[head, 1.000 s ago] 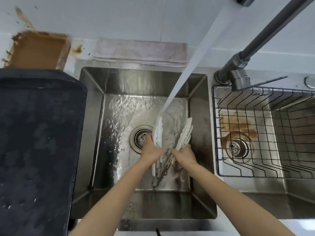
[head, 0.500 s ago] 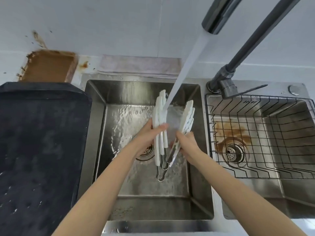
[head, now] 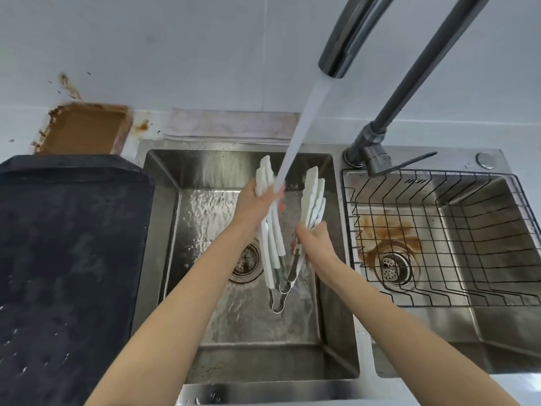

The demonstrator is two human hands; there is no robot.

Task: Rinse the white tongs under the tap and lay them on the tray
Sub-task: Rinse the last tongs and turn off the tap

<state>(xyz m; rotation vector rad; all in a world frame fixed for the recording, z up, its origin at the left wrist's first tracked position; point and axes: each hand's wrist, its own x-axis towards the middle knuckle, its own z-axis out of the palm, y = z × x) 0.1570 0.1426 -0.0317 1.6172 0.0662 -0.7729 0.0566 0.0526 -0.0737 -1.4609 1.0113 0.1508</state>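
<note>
Several white tongs with metal spring ends are bunched together and spread in a V over the left sink basin. My left hand grips the left arms near their tips. My right hand grips the right arms lower down. The tap spout pours a stream of water onto the left arms, right at my left hand's fingers. The dark tray lies on the counter to the left of the sink, wet with drops.
A wire basket sits in the right basin, which has a brown stain around its drain. The tap lever points right. A folded cloth and a brown, stained board lie behind the sink.
Both hands have lifted the tongs up from the basin floor toward the spout. The stream now lands higher on the left arms, at my left hand.
</note>
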